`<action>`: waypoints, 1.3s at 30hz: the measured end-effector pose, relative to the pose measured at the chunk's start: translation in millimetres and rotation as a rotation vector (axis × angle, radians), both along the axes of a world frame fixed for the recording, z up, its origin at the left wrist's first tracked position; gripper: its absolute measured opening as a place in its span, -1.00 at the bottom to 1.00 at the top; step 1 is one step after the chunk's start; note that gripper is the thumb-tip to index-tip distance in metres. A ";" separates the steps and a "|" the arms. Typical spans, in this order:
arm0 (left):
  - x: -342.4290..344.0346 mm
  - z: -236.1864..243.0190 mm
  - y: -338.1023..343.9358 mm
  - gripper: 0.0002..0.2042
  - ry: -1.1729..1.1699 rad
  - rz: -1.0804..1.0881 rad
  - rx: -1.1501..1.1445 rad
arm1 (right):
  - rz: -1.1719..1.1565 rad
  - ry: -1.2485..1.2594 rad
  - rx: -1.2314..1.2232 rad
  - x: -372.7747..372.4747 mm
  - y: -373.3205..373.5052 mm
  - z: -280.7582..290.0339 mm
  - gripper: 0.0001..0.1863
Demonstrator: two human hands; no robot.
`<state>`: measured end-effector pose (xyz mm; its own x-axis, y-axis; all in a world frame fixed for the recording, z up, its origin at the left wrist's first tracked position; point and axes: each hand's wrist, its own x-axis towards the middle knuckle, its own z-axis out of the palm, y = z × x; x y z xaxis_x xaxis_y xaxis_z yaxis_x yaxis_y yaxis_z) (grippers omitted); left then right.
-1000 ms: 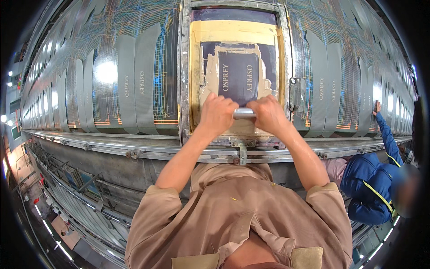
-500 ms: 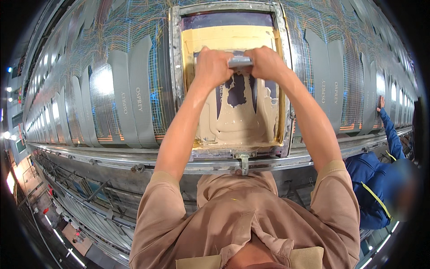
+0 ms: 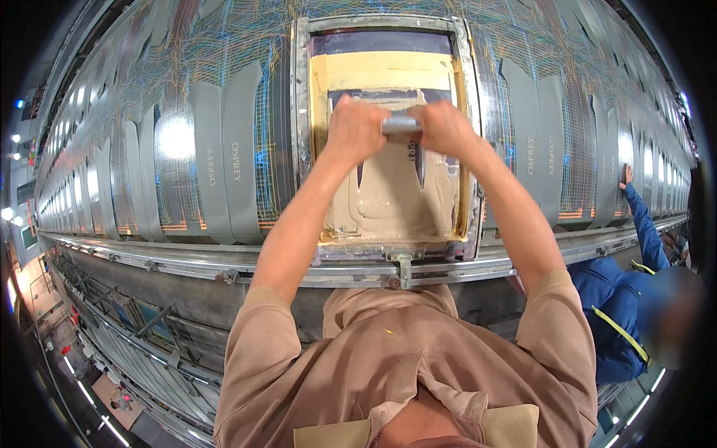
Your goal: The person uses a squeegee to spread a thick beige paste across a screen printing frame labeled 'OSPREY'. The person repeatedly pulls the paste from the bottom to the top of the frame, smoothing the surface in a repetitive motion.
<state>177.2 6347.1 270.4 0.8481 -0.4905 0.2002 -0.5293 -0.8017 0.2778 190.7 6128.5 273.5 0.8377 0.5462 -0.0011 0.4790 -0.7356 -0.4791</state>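
Both my hands grip a metal squeegee [image 3: 402, 122] over a screen-printing frame [image 3: 302, 97]. My left hand [image 3: 357, 128] is closed round the left part of it, and my right hand [image 3: 445, 130] round the right part; both are slightly blurred. Between them only a short grey middle section shows, and the blade's lower edge is hidden. Thick beige ink [image 3: 392, 205] coats much of the mesh on my side of the squeegee, with narrow dark patches showing through. Yellowish tape [image 3: 381, 63] lines the far part inside the frame.
Grey printed pieces [image 3: 240, 149] lie in rows on the long table, left and right of the frame. A metal rail [image 3: 343, 275] with a bracket [image 3: 405, 270] runs along the near edge. At right, a co-worker in blue [image 3: 609, 299] rests a hand [image 3: 626, 176] on the table.
My hands and the squeegee have come a little toward me. Beige ink now covers most of the dark patch in the middle of the mesh. The co-worker's hand has shifted slightly.
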 end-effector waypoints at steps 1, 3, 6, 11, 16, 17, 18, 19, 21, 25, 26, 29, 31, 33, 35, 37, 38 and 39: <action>21.7 1.7 0.9 -0.86 0.025 0.014 0.003 | -0.011 0.035 -0.011 21.0 2.4 6.4 -0.87; 50.8 7.5 -3.5 -0.85 0.079 0.028 0.023 | -0.037 0.100 -0.035 52.0 0.6 5.2 -0.87; 63.0 5.5 -5.9 -0.80 0.157 0.067 0.050 | -0.054 0.174 -0.037 64.7 2.4 1.8 -0.85; 51.2 3.7 -6.3 -0.88 0.115 0.045 -0.014 | -0.081 0.202 -0.069 53.7 7.3 12.4 -0.85; -33.0 -15.3 -7.3 -0.89 0.041 0.017 -0.003 | -0.036 0.061 0.032 -36.4 0.2 -11.3 -0.84; -65.0 -17.5 -5.4 -0.87 0.048 0.009 -0.005 | -0.015 0.064 0.045 -64.8 -0.5 -15.2 -0.82; -92.7 -16.0 -4.1 -0.84 0.056 -0.002 -0.010 | -0.007 0.068 0.033 -93.7 -0.3 -17.2 -0.79; -112.0 -10.1 -4.8 -0.81 0.060 -0.015 -0.024 | 0.002 0.072 0.022 -117.7 -1.2 -16.0 -0.75; -140.5 -0.4 -7.1 -0.76 0.070 -0.044 -0.052 | -0.009 0.227 0.075 -138.7 -9.4 -6.3 -0.62; -155.7 10.1 1.8 -0.72 0.015 -0.055 -0.039 | -0.252 0.094 0.288 -114.5 -42.2 12.8 -0.46; -162.7 13.8 4.7 -0.72 0.041 -0.045 -0.043 | -0.451 -0.088 0.264 -101.4 -53.0 15.5 -0.46; -192.2 17.6 8.9 -0.72 0.116 -0.065 -0.068 | -0.869 -0.197 0.095 -77.2 -99.4 -48.8 -0.53; -203.3 8.4 10.2 -0.73 0.139 -0.106 -0.096 | -0.964 0.067 0.122 -74.5 -111.8 -67.5 -0.60; -201.3 -0.2 12.3 -0.69 0.118 -0.090 -0.116 | -0.976 0.055 0.240 -76.5 -110.7 -77.0 -0.63; -183.8 3.7 13.3 -0.69 0.115 -0.087 -0.134 | -0.968 0.034 0.314 -77.8 -109.8 -76.9 -0.64; -141.6 6.4 11.6 -0.71 0.020 -0.070 -0.107 | -0.961 0.001 0.347 -79.7 -107.1 -73.5 -0.60; -114.1 5.1 10.6 -0.73 -0.035 -0.073 -0.098 | -0.968 0.001 0.378 -80.8 -105.6 -69.6 -0.61; -85.2 6.7 7.8 -0.76 -0.051 -0.067 -0.090 | -0.975 0.014 0.381 -82.0 -105.3 -68.7 -0.62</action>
